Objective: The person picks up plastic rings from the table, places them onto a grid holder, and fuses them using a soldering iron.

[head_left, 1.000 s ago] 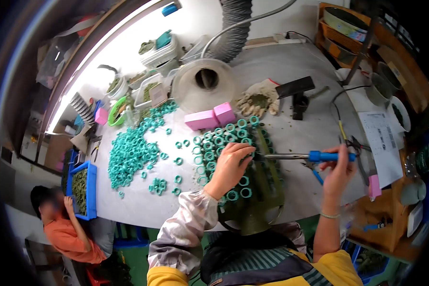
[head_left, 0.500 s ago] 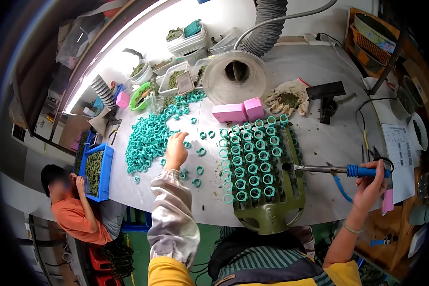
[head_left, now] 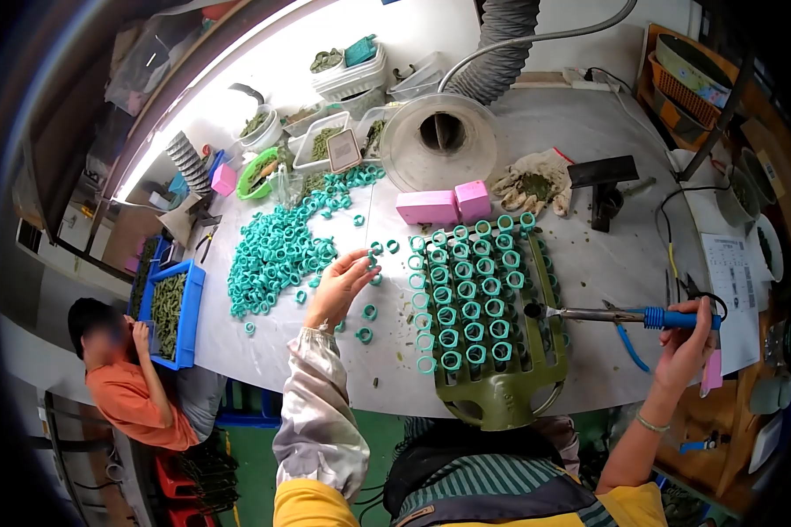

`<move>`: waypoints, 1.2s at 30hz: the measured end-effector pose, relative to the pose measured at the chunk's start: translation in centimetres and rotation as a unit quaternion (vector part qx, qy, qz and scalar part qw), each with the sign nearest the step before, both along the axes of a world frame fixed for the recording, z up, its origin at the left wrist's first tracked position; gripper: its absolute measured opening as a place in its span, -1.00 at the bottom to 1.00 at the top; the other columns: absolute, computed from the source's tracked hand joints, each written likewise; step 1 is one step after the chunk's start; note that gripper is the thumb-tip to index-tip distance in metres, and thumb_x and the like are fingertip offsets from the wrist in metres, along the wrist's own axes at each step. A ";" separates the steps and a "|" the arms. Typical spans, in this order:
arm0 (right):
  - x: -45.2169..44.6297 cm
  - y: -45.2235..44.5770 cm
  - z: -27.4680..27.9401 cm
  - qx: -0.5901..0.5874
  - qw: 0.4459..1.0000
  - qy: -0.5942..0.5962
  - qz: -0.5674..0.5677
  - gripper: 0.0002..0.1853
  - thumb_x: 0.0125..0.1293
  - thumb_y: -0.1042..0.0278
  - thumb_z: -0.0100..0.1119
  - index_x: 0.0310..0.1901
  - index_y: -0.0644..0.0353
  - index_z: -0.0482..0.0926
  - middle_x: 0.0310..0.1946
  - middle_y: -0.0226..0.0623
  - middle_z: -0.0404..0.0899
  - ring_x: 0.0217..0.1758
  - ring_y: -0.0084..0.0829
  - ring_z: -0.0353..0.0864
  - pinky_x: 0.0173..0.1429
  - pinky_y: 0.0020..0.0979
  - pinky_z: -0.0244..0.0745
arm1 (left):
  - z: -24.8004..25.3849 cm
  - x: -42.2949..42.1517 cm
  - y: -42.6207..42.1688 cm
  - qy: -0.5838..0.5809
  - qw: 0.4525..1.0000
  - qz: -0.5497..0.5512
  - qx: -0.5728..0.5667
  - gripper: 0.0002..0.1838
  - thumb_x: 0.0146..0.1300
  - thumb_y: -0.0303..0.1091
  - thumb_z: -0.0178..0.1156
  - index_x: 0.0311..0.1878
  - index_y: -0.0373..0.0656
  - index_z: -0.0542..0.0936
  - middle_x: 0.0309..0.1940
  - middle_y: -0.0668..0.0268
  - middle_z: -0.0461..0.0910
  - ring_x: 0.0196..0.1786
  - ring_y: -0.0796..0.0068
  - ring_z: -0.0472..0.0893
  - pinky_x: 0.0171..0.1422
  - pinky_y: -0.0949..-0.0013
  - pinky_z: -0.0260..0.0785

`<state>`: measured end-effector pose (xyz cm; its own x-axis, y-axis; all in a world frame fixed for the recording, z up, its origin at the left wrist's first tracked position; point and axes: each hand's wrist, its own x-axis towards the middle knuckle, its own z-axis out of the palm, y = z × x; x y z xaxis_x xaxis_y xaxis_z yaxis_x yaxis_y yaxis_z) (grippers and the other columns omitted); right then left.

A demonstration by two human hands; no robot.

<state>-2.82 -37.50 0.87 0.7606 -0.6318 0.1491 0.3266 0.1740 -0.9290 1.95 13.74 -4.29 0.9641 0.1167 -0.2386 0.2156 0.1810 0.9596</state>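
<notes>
My left hand [head_left: 343, 285] is over the table beside the heap of teal rings [head_left: 277, 255], its fingertips pinched on a small teal ring [head_left: 373, 258]. In my right hand [head_left: 687, 338] is the blue handle of a soldering iron [head_left: 655, 318]. The iron's metal shaft points left, its tip close to a dark round piece [head_left: 533, 310] on the green rack [head_left: 501, 395]. Rows of teal rings [head_left: 468, 290] stand on this rack between my hands.
Pink blocks [head_left: 427, 207], a clear funnel [head_left: 400, 149] on a grey hose, stained gloves [head_left: 536, 180] and a black stand [head_left: 603, 171] lie behind the rack. A co-worker in orange [head_left: 136, 395] sits at the left by a blue bin [head_left: 189, 321]. Blue pliers [head_left: 631, 349] rest at right.
My left hand first moved from the rack to the rings at left, then shifted slightly right with a ring at its fingertips. My right hand moved right and down with the iron, then stayed nearly still.
</notes>
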 end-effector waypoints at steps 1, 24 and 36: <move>0.0 0.0 0.0 0.002 1.000 -0.001 0.000 -0.61 0.40 0.05 0.20 -0.46 0.20 0.59 -0.50 -0.26 0.64 -0.77 -0.62 0.38 -0.67 -0.66 0.26 | 0.0 0.3 -0.2 0.005 1.000 -0.003 -0.014 -0.66 0.43 -0.41 0.16 0.21 -0.31 0.52 0.02 0.23 0.59 0.06 0.39 0.65 0.21 0.42 0.51; -0.4 -0.5 0.2 -0.001 1.000 0.013 -0.005 -0.61 0.40 0.05 0.19 -0.46 0.19 0.60 -0.49 -0.25 0.66 -0.76 -0.61 0.41 -0.65 -0.66 0.30 | -1.4 -1.9 -1.1 -0.063 0.839 0.055 0.538 -0.80 0.14 -0.46 0.36 -0.20 -0.24 0.57 -0.31 0.20 0.67 -0.27 0.34 0.70 -0.19 0.33 0.51; -0.3 -0.3 -0.7 0.001 1.000 0.001 0.020 -0.58 0.43 0.09 0.16 -0.50 0.26 0.57 -0.50 -0.17 0.65 -0.75 -0.55 0.44 -0.63 -0.57 0.34 | 4.1 -3.2 -20.4 -0.318 0.838 -0.186 0.403 -0.68 0.17 -0.55 0.33 0.03 -0.18 0.64 -0.03 0.21 0.61 0.05 0.13 0.56 0.14 0.24 0.43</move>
